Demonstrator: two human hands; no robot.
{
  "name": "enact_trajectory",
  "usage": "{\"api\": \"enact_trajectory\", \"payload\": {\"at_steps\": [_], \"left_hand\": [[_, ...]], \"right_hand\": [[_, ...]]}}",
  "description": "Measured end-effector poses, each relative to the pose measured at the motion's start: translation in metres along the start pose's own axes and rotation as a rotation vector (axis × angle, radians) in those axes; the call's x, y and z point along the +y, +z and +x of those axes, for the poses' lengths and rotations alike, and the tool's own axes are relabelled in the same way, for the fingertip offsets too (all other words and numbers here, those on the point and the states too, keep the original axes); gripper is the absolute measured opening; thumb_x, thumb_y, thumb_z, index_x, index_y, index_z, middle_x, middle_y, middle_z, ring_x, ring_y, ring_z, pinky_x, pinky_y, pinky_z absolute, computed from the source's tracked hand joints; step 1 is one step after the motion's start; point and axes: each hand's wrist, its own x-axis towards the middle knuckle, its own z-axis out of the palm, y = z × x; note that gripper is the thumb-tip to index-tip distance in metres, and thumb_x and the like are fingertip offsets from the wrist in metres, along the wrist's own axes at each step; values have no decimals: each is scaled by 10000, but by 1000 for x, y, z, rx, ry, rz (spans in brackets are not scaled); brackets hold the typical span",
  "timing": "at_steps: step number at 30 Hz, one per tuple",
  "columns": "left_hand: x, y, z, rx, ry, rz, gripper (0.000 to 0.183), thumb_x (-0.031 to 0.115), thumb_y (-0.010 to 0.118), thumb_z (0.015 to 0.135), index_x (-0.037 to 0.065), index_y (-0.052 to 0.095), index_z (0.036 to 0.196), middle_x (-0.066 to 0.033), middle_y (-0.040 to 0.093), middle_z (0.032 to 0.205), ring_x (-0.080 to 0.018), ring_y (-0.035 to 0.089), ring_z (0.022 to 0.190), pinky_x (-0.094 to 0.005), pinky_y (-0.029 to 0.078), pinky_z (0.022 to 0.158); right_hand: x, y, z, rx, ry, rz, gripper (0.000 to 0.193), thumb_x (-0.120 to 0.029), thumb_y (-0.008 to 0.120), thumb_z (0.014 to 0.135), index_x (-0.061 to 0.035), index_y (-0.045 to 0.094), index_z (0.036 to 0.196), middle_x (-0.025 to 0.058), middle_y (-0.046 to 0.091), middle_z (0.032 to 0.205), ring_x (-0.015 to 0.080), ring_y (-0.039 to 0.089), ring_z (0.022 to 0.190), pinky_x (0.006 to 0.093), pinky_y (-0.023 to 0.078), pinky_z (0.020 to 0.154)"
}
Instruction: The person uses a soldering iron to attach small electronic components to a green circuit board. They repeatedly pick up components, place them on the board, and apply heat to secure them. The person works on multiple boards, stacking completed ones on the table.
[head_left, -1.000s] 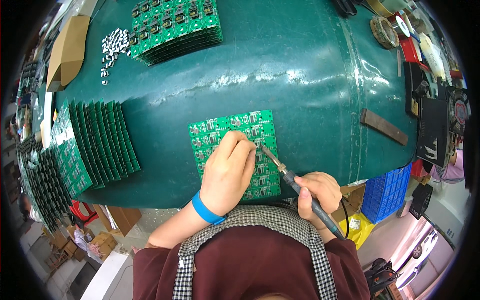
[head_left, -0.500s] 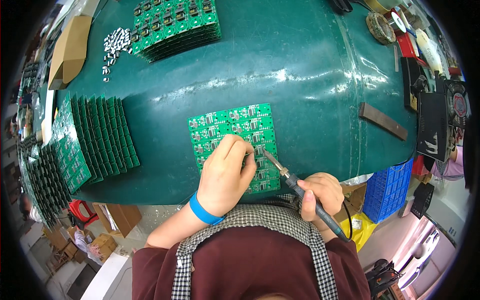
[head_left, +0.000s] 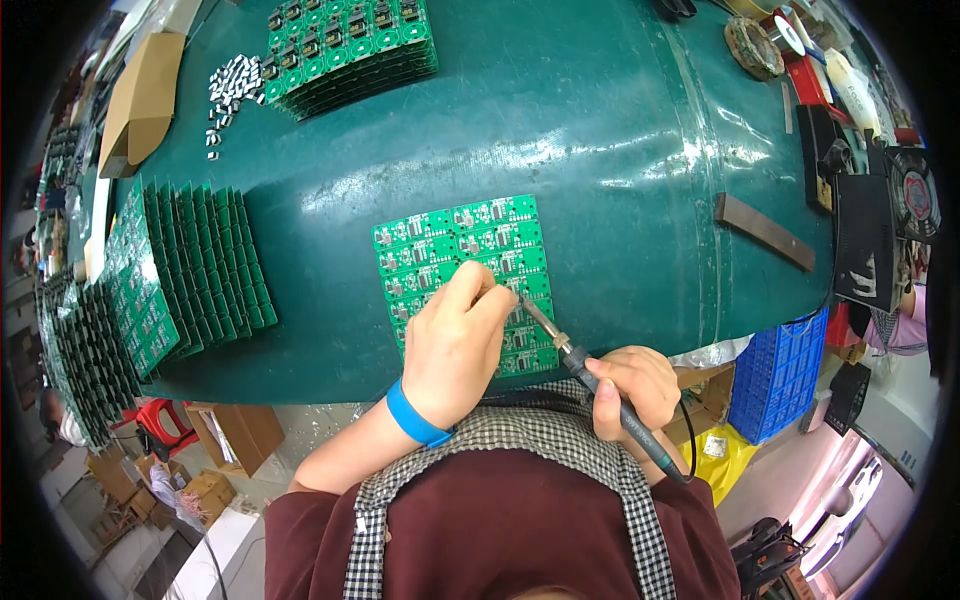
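A green panel of circuit boards (head_left: 505, 240) lies flat on the table in front of me, its rows carrying small chips. My left hand (head_left: 455, 340), with a blue band at the wrist, rests over the panel's lower middle. Its thumb and forefinger are pinched together; what they hold is too small to make out. My right hand (head_left: 637, 388) is wrapped round the grip of a soldering iron (head_left: 590, 372). The iron slants up and left, and its tip is at the panel close to my left fingertips. My left hand hides part of the board.
Stacked panels (head_left: 205, 270) stand at the left, and another pile (head_left: 350, 60) sits far back beside loose small black-and-white parts (head_left: 235, 85). A dark metal bar (head_left: 765, 232) lies to the right. Beyond it stand a black fan unit (head_left: 880, 220) and a blue crate (head_left: 775, 380).
The panel sits slightly farther from me. My left fingers and the iron's tip have come closer together, with the iron shifted a little to the left.
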Motion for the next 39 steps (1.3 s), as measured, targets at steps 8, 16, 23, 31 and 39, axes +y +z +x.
{"api": "enact_trajectory", "payload": {"at_steps": [8, 16, 23, 31, 39], "left_hand": [[-3, -6, -2, 68, -61, -56, 151, -17, 682, 793, 40, 582, 891, -91, 542, 842, -276, 602, 695, -379, 481, 570], [-6, -5, -5, 96, -45, -84, 160, -51, 680, 784, 30, 584, 884, -84, 588, 858, -212, 556, 621, -312, 441, 525], [-4, -6, -16, 75, -11, -134, 188, -64, 680, 763, 30, 583, 893, -85, 626, 894, -201, 563, 618, -304, 457, 537], [1, 0, -27, 99, 25, -96, 191, -55, 676, 755, 24, 563, 888, -116, 619, 936, -288, 642, 746, -363, 533, 629], [-2, 11, -27, 164, 42, -97, 175, -67, 677, 761, 17, 598, 893, -103, 640, 978, -199, 583, 642, -305, 465, 541]], "right_hand": [[0, -4, 6, 39, 38, 8, 129, -92, 610, 808, 0, 664, 880, 87, 628, 633, 213, 612, 509, 316, 497, 489], [0, 7, 14, -20, -42, -61, 122, -79, 635, 823, -2, 668, 912, 92, 638, 671, 213, 623, 536, 303, 491, 477], [-6, 1, 3, 18, -34, -48, 153, -79, 660, 798, 3, 664, 926, 94, 643, 683, 213, 628, 543, 302, 496, 490], [-19, -19, -10, -9, 167, 60, 172, -76, 664, 778, 19, 675, 921, 138, 679, 756, 273, 659, 607, 329, 535, 565], [-20, -15, -16, -7, 112, -73, 123, -83, 653, 763, -3, 688, 849, 114, 689, 721, 243, 669, 589, 325, 543, 545]]}}
